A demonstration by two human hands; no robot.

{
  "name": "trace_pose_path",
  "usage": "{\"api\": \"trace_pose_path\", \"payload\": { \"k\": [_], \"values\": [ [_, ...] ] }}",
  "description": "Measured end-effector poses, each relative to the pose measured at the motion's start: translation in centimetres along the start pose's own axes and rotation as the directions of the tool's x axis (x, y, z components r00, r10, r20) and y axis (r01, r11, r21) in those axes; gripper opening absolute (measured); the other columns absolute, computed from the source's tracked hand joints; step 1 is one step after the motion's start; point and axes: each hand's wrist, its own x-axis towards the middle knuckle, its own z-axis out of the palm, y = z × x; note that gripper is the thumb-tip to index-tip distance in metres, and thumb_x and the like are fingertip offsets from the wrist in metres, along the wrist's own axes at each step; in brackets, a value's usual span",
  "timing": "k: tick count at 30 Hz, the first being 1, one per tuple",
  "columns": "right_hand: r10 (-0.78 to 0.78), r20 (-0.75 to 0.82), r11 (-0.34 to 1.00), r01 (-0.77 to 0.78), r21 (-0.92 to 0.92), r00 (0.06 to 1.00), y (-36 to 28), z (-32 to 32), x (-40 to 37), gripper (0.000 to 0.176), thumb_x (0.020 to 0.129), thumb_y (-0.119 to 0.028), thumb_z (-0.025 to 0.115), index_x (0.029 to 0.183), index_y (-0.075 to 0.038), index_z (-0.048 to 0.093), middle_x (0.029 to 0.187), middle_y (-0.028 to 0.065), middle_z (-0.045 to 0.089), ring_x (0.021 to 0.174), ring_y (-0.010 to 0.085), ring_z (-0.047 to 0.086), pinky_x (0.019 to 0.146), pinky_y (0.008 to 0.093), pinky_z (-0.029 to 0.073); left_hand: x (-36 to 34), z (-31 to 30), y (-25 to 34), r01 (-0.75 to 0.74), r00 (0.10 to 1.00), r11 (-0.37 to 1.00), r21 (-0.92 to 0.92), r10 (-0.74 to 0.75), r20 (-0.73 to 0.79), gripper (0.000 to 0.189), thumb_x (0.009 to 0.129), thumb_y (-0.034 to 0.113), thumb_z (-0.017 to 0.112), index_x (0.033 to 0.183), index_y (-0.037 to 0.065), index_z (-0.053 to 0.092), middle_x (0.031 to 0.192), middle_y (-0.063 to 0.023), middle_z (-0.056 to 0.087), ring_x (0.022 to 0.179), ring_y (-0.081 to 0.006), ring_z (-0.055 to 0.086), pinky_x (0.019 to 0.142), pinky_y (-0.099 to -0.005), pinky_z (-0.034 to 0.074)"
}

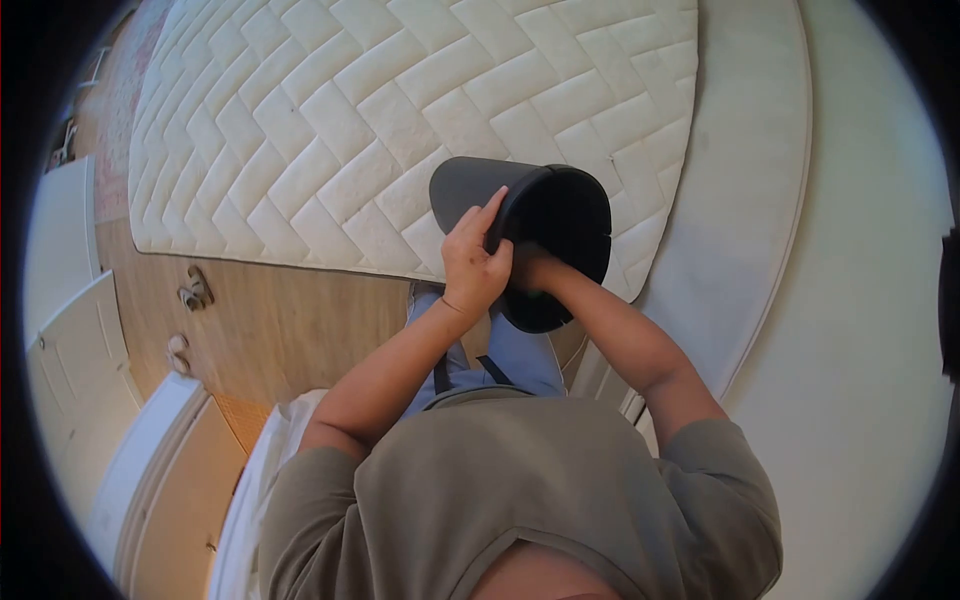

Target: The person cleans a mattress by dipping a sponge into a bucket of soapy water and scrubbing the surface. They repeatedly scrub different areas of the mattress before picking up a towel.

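Observation:
A black wastebasket (468,188) lies tilted over the mattress edge, its round mouth turned toward me. My left hand (476,258) grips its rim on the near left side, with the index finger stretched along the outer wall and the thumb at the mouth. Reaching into the mouth is my right hand (534,270). Its fingers are hidden and blurred in the dark inside, so what they hold, if anything, does not show.
A quilted white mattress (400,100) spreads in front of me. A pale upholstered bed edge (745,150) and a wall (860,250) stand on the right. Shoes (195,288) lie on the wooden floor (260,340). White doors (85,350) are at the left.

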Motion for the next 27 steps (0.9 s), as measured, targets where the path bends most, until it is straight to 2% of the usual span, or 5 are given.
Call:
{"api": "trace_pose_path", "payload": {
  "k": [2,8,15,21,27],
  "values": [
    [0.329,-0.359,0.944,-0.311,0.108,0.874,1.2,-0.5,-0.5,0.024,0.078,-0.013,0.053,0.095,0.000,0.064,0.103,0.0218,0.061,0.099,0.0319,0.059,0.085,0.0398,0.046,0.1,1.0,0.3,0.054,0.995,0.999,0.007,-0.053,-0.083,0.055,0.062,-0.003,0.051,0.116,0.005,0.056,0.067,-0.0113,0.044,0.055,-0.0234,0.045,0.053,-0.0303,0.039],
    [0.230,0.210,0.971,-0.209,-0.120,0.950,3.3,-4.4,-4.2,0.035,0.079,-0.012,0.051,0.112,0.000,0.053,0.101,0.0230,0.060,0.098,0.0336,0.059,0.083,0.0405,0.048,-0.5,4.3,-0.1,0.114,0.958,0.993,0.029,-0.102,-0.268,0.057,0.062,-0.003,0.050,0.118,0.005,0.056,0.067,-0.0117,0.043,0.054,-0.0222,0.044,0.052,-0.0305,0.039],
    [0.172,-0.150,0.965,-0.135,0.227,0.974,-1.2,-13.0,-7.6,0.039,0.081,-0.021,0.058,0.115,-0.001,0.050,0.106,0.0183,0.059,0.095,0.0303,0.060,0.082,0.0359,0.047,-0.4,1.4,-4.1,0.178,0.845,0.905,-0.386,-0.341,-0.411,0.050,0.070,-0.005,0.046,0.119,-0.004,0.052,0.099,-0.0111,0.061,0.083,-0.0146,0.058,0.073,-0.0238,0.046],
    [0.110,-0.331,0.280,0.291,0.915,0.937,-0.5,-17.6,-3.5,0.036,0.086,-0.022,0.058,0.116,-0.005,0.048,0.103,0.0031,0.056,0.098,0.0120,0.051,0.080,0.0288,0.044,-0.7,-10.1,-7.3,0.201,0.586,0.772,-0.604,-0.589,-0.557,0.042,0.066,-0.006,0.050,0.108,-0.004,0.057,0.094,-0.0096,0.062,0.082,-0.0166,0.060,0.076,-0.0275,0.049],
    [0.075,-0.838,0.977,0.127,0.170,0.541,13.9,-5.8,11.6,0.048,0.074,-0.004,0.061,0.120,-0.008,0.046,0.095,0.0173,0.056,0.085,0.0331,0.057,0.068,0.0384,0.047,-0.2,-24.0,-13.0,0.199,0.383,0.775,-0.600,-0.625,-0.680,0.032,0.069,0.001,0.053,0.100,-0.003,0.056,0.095,-0.0132,0.060,0.087,-0.0268,0.060,0.082,-0.0368,0.050]
  ]
}}
